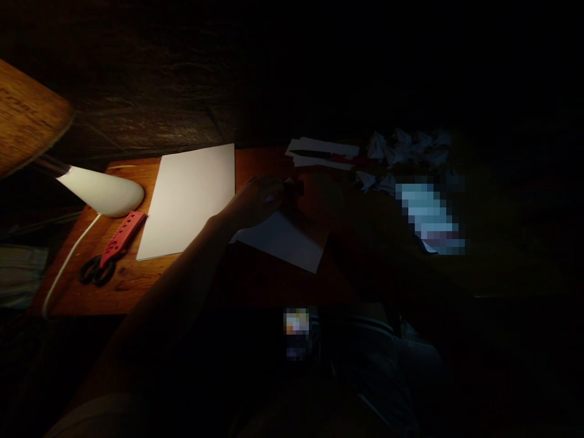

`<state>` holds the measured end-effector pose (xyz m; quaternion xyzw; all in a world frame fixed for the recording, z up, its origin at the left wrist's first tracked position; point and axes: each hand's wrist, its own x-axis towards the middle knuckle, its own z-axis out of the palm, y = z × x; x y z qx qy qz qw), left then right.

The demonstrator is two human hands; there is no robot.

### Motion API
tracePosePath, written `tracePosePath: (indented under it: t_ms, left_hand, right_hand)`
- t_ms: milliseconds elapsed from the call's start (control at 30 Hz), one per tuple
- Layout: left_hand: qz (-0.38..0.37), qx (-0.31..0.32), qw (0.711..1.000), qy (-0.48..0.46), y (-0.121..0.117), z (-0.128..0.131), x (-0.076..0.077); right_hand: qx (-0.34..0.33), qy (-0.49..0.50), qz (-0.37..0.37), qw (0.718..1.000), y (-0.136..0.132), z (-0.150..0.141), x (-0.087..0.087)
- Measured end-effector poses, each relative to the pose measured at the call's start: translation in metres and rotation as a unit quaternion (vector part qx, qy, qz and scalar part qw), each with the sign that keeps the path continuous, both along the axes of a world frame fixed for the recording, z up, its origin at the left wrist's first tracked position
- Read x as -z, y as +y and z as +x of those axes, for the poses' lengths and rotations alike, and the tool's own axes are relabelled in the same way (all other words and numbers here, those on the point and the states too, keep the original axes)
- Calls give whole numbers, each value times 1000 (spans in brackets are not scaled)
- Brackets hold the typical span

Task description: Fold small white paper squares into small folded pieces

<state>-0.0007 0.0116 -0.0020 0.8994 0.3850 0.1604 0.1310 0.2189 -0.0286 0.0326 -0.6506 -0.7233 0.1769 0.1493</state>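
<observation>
My left hand (262,196) reaches in from the lower left, its fingers curled together above a sheet of white paper (292,243). A small pale spot shows at those fingers; what they hold is too dark to make out. Close beside it, my right hand (322,198) is deep in shadow over the far part of the same sheet, and its fingers cannot be told apart. The sheet lies at an angle on the wooden table (123,295), its far part hidden by both hands.
A stack of white paper (191,201) lies left, by a lamp (103,190) with a white cord. Nearby is a red holed strip (123,236) with black loops. Behind lie paper strips (328,146), a dark blade with a red handle (353,160), and several folded paper pieces (404,146). A blurred bright phone-like rectangle (429,213) lies right.
</observation>
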Motion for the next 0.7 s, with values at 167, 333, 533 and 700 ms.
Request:
tracePosePath:
  t_ms: [167, 333, 533, 700]
  left_hand:
    - [-1, 1, 1000, 7, 0, 0, -2]
    - [-4, 7, 1000, 0, -1, 0, -3]
    - [-6, 4, 1000, 1, -2, 0, -4]
    - [2, 14, 1000, -8, -2, -1, -2]
  right_hand:
    - [-58, -17, 29, 998, 3, 5, 3]
    - [-90, -17, 53, 994, 5, 10, 4]
    - [-71, -14, 45, 996, 7, 9, 5]
    - [-50, -10, 42, 998, 7, 9, 6]
